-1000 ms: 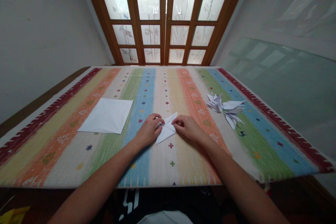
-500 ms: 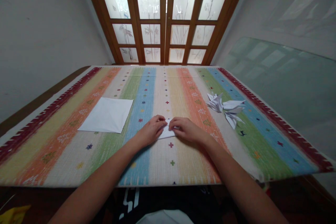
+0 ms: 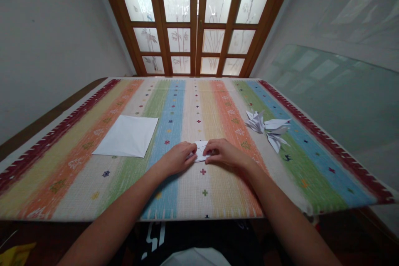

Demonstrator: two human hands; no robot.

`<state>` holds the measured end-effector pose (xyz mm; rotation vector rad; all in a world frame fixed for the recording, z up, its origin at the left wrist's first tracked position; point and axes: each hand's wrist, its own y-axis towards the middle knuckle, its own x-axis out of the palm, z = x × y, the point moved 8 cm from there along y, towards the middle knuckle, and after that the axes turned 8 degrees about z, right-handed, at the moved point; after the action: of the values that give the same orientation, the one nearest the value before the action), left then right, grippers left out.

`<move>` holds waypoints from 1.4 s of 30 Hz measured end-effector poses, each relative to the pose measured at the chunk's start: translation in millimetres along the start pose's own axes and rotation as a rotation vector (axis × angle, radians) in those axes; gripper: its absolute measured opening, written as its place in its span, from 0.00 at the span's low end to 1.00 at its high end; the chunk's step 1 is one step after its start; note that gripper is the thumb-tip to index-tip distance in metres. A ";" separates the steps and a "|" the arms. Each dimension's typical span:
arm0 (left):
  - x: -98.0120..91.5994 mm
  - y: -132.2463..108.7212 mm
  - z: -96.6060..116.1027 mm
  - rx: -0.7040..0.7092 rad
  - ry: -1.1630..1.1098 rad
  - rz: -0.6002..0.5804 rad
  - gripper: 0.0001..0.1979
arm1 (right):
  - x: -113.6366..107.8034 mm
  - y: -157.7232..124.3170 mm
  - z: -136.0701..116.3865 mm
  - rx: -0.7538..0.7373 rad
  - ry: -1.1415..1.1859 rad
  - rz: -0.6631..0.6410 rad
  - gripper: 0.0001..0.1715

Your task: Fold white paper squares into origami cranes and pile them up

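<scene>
I have the folded paper [image 3: 201,150] in front of me, close to the middle of the tabletop [image 3: 52,113], between my two hands and lying low over the pale stripe of the striped cloth [image 3: 191,199]. It is white and compact, a small flattened packet whose ends run in under my fingers, so I cannot make out its full outline. What shows is a short stretch in the middle: a pale upper face crossed by thin dark crease lines, a slanting fold near the right-hand fingertips, and a slightly bowed near edge where the layers leave a fine shadow. My left hand [image 3: 180,157] has its fingers bent and drawn together, pinching the left end of the paper. My right hand [image 3: 223,152] pinches the right end, the fingers curled over the top and the thumb at the near edge; the undersides of both grips are hidden from me. Off to my left, well apart from the packet, a plain white square sheet [image 3: 127,136] lies flat on the cloth, its faint creases barely showing. Over on my right sits a cluster of pointed paper figures [image 3: 275,126], white as well, their sharp tips sticking out in several directions.
</scene>
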<state>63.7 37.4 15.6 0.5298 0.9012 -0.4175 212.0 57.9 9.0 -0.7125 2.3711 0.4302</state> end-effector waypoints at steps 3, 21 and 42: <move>1.3 -0.4 3.2 0.024 0.000 -0.034 0.05 | -1.4 0.2 0.0 0.002 0.025 -0.004 0.07; 6.2 0.7 -7.2 -0.047 -0.138 -0.098 0.06 | -6.8 1.5 23.2 0.032 0.145 -0.022 0.14; 0.2 2.4 -2.4 -0.055 -0.081 -0.041 0.07 | -3.8 7.7 -1.0 -0.063 -0.133 0.152 0.13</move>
<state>63.7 40.7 14.8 0.4416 0.8444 -0.4476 209.6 65.1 13.2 -0.5166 2.3019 0.6005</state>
